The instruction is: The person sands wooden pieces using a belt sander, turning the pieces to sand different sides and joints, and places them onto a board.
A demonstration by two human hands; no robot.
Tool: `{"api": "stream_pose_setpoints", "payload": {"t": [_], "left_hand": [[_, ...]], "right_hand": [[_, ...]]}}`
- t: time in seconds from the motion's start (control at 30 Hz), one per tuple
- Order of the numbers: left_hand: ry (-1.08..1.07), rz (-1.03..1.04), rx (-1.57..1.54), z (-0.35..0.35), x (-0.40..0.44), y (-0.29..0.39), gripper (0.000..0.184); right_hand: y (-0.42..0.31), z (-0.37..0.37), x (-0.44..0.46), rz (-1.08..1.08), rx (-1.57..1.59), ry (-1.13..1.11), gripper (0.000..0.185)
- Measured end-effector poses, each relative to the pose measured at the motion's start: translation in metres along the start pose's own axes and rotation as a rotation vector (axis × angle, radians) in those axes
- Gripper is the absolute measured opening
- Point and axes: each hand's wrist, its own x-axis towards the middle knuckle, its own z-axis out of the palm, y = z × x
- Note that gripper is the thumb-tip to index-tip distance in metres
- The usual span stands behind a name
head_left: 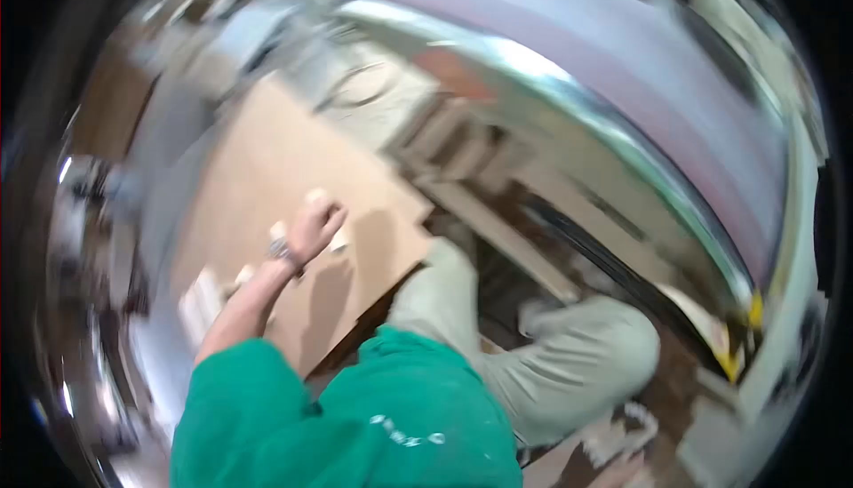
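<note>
My left hand [316, 227], with a wristwatch [283, 251] on its wrist, is over a flat light-brown wooden board [267, 150]. Its fingers look curled closed, but blur hides what they hold, if anything. Right beside the hand a small pale block [315, 196] and another pale piece [338, 240] show. More pale pieces [203, 300] stand along the board's left side. At the bottom edge my right hand [622, 473] is partly in view and smeared, close to a white looped object [635, 426]. Its fingers cannot be made out.
A long curved surface, pinkish-grey with a shiny edge [524, 57], runs across the upper right. Below it are wooden boards [498, 230] and a dark bar [604, 248]. My bent knee [613, 337] is beside them. Grey sheeting [160, 168] borders the board on the left.
</note>
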Motion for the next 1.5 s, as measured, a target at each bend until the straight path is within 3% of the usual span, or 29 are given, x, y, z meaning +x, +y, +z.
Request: {"api": "stream_pose_setpoints", "payload": {"t": [0.03, 0.07, 0.1, 0.17, 0.27, 0.3, 0.37, 0.43, 0.5, 0.57, 0.6, 0.63, 0.7, 0.73, 0.8, 0.87, 0.93, 0.97, 1.0, 1.07, 1.13, 1.27, 1.5], "left_hand": [[0.121, -0.069, 0.079, -0.007, -0.009, -0.025, 0.021], [0.327, -0.073, 0.062, -0.025, -0.012, -0.083, 0.019], [0.345, -0.240, 0.093, -0.038, -0.025, -0.100, 0.019], [0.460, -0.291, 0.164, -0.017, -0.057, -0.180, 0.026], [0.386, -0.367, 0.324, 0.011, -0.085, -0.233, 0.035], [0.385, -0.359, 0.305, -0.031, -0.106, -0.219, 0.035], [0.376, -0.102, 0.342, -0.014, -0.100, -0.215, 0.038], [0.271, 0.005, 0.156, -0.012, -0.080, -0.182, 0.033], [-0.011, -0.215, 0.155, 0.033, -0.062, -0.219, 0.024], [0.034, -0.190, 0.274, 0.031, -0.056, -0.202, 0.020], [0.041, -0.157, 0.379, 0.026, -0.055, -0.194, 0.016], [0.065, -0.160, 0.385, 0.018, -0.054, -0.189, 0.016], [0.077, 0.039, 0.544, 0.003, -0.052, -0.173, 0.017], [0.192, 0.153, 0.538, -0.002, -0.047, -0.165, 0.021], [0.226, 0.231, 0.536, -0.026, -0.026, -0.116, 0.010], [0.385, 0.438, 0.500, -0.048, 0.000, -0.044, 0.008], [0.392, 0.555, 0.516, -0.067, 0.020, 0.036, 0.008], [0.403, 0.672, 0.530, -0.067, 0.039, 0.079, 0.009], [0.446, 0.783, 0.484, -0.062, 0.057, 0.115, 0.010], [0.493, 0.970, 0.445, -0.055, 0.083, 0.187, 0.013], [0.448, 1.098, 0.362, -0.042, 0.106, 0.254, 0.012], [0.342, 1.310, 0.294, -0.015, 0.146, 0.360, 0.011], [0.276, 1.619, 0.197, 0.087, 0.214, 0.486, 0.014]], "right_hand": [[-0.025, -0.009, 0.032, -0.068, -0.010, 0.049, 0.037], [-0.110, -0.019, 0.038, -0.084, -0.006, 0.137, 0.036], [-0.173, -0.037, 0.047, -0.107, -0.021, 0.195, 0.035], [-0.258, -0.051, 0.060, -0.182, -0.032, 0.241, 0.034], [-0.340, -0.060, 0.068, -0.253, -0.017, 0.284, 0.032], [-0.355, -0.104, 0.053, -0.265, -0.027, 0.299, 0.032], [-0.363, -0.102, 0.067, -0.307, 0.019, 0.316, 0.031], [-0.388, -0.111, 0.073, -0.431, 0.100, 0.319, 0.030], [-0.420, -0.133, 0.072, -0.377, 0.132, 0.278, 0.028], [-0.449, -0.156, 0.075, -0.646, 0.139, 0.437, 0.026], [-0.451, -0.160, 0.082, -0.664, 0.122, 0.447, 0.024], [-0.456, -0.164, 0.089, -0.662, 0.166, 0.440, 0.023], [-0.478, -0.170, 0.095, -0.496, 0.436, 0.332, 0.022], [-0.482, -0.166, 0.104, -0.501, 0.449, 0.340, 0.022], [-0.500, -0.154, 0.122, -0.654, 0.629, 0.161, 0.027], [-0.532, -0.150, 0.134, -0.797, 0.789, -0.014, 0.033], [-0.579, -0.168, 0.131, -1.278, 0.532, 0.269, 0.045], [-0.605, -0.169, 0.121, -1.238, 0.576, 0.222, 0.048], [-0.629, -0.191, 0.109, -1.297, 0.426, 0.293, 0.052], [-0.650, -0.190, 0.126, -1.397, 0.541, 0.236, 0.058], [-0.656, -0.188, 0.152, -1.455, 0.468, 0.316, 0.054], [-0.622, -0.177, 0.225, -1.347, 0.262, 0.374, 0.041], [-0.532, -0.161, 0.323, -0.983, 0.460, 0.186, 0.024]]}}
